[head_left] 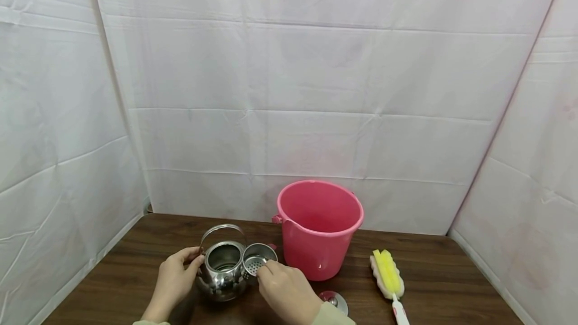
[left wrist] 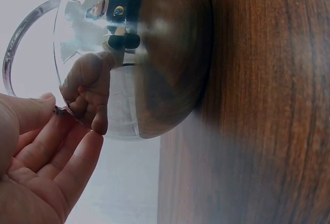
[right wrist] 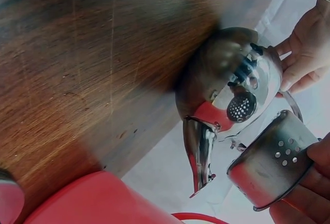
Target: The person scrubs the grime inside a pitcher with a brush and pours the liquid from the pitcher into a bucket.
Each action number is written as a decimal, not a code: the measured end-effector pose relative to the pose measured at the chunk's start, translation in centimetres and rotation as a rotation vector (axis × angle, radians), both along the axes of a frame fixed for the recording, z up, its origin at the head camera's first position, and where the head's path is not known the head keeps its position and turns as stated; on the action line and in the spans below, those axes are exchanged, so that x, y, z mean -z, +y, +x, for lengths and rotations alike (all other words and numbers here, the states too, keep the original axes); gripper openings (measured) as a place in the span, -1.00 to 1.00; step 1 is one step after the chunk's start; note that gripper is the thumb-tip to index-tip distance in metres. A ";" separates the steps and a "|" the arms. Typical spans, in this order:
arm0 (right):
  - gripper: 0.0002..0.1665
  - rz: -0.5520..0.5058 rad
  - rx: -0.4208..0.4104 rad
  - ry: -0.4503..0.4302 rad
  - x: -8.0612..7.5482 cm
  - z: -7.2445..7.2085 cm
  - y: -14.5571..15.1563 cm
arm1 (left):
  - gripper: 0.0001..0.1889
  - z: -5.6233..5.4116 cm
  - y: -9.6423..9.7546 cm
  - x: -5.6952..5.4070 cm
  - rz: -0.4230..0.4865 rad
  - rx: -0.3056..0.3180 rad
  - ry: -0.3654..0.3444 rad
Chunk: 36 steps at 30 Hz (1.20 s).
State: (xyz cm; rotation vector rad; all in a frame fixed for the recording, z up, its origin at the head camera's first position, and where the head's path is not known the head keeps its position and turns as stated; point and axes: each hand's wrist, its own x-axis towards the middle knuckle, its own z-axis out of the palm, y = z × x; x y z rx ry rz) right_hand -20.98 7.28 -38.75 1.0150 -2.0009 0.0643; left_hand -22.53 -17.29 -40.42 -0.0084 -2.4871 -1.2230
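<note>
A shiny steel teapot (head_left: 221, 285) stands on the wooden table with its mouth uncovered and its hoop handle (head_left: 223, 226) raised. At its left side my left hand (head_left: 177, 274) pinches the base of that handle between thumb and fingers, seen close up in the left wrist view (left wrist: 46, 152). My right hand (head_left: 286, 285) grips a steel strainer basket (right wrist: 273, 159) by its wall. The strainer, with small holes in its bottom and side, is held tilted just right of the teapot's mouth, outside it. The teapot's spout (right wrist: 198, 154) points toward the bucket.
A pink bucket (head_left: 318, 255) stands behind and right of my right hand. Near my right wrist lies a round steel lid (head_left: 336, 303) with a knob, partly hidden by the arm. Farther right is a yellow and white sponge brush (head_left: 387, 275). White cloth walls (head_left: 316, 74) enclose the table.
</note>
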 end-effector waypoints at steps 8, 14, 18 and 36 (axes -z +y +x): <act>-0.81 -0.003 -0.004 -0.042 0.1 0.1 0.6 | -0.72 0.1 0.0 -0.1 0.000 0.006 -0.016; -0.78 -0.002 0.007 -0.008 0.2 0.2 0.9 | -0.71 0.1 0.0 -0.1 0.002 0.011 -0.026; -0.77 0.003 0.002 0.027 0.1 0.3 1.2 | -0.71 0.1 0.0 -0.1 0.008 0.011 -0.030; -0.74 0.048 0.015 0.094 0.6 0.1 2.4 | -0.72 0.1 0.0 -0.1 0.000 0.003 -0.012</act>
